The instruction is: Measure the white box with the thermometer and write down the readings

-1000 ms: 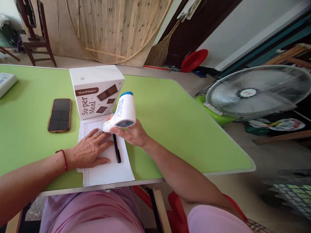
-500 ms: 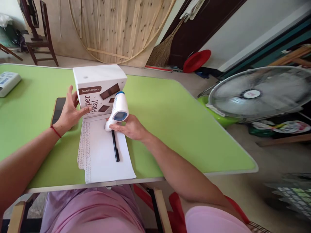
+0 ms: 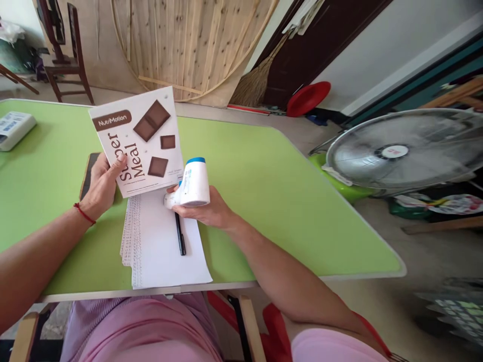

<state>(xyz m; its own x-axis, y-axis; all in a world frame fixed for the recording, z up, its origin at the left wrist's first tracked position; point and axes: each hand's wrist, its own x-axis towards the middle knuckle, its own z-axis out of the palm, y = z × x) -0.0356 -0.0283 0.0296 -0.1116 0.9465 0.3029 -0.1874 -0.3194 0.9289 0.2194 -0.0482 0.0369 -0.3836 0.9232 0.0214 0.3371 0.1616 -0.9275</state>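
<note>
My left hand [image 3: 103, 183] grips the lower left edge of a white NutriMotion box [image 3: 151, 143], thumb on its printed front. The box is tilted so that its front, with pictures of brown squares, faces me. My right hand [image 3: 206, 208] is closed around the handle of a white and blue infrared thermometer [image 3: 195, 183], held just right of the box's lower corner. Below them lies a stack of white paper sheets [image 3: 162, 251] with a black pen [image 3: 180, 236] on top. A phone [image 3: 87, 176] lies partly hidden behind my left hand.
The green table [image 3: 287, 211] spreads around the papers. A white device [image 3: 15, 129] stands at its far left. Beyond the right edge is a large fan [image 3: 392, 151]. On the floor behind are a red basin [image 3: 307, 98], a broom [image 3: 256, 80] and a wooden chair [image 3: 64, 63].
The box has been tipped, its front now turned up toward me and its top out of sight. The thermometer has turned and shifted slightly right and down, its blue-grey front end no longer facing me.
</note>
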